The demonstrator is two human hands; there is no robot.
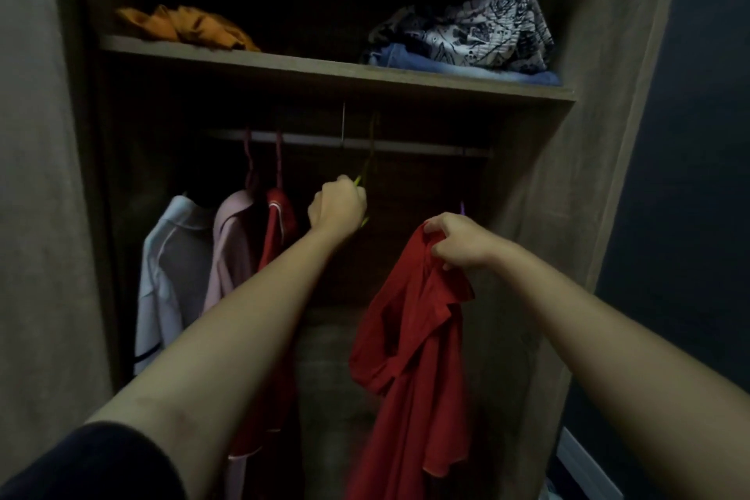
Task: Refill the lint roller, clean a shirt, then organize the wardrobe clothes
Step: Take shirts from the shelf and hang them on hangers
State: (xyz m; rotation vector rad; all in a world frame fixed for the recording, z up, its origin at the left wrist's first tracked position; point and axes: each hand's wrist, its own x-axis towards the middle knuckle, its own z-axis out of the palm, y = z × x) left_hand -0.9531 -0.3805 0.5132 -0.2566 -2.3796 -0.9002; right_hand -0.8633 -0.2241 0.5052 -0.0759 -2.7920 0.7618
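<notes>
Clutching yellow-green hanger (368,166), left hand (337,205) | right hand (458,242) grip pinching red shirt (410,337) | wardrobe shelf (324,71): folded clothes (466,32)

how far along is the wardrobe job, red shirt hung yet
Done: a white shirt, pink shirt and red garment hang on the metal rail. In hand: left hand grips a yellow-green hanger, right hand holds the loose red shirt. Left: hanging it, perhaps tidying the crumpled orange cloth on the shelf.
</notes>
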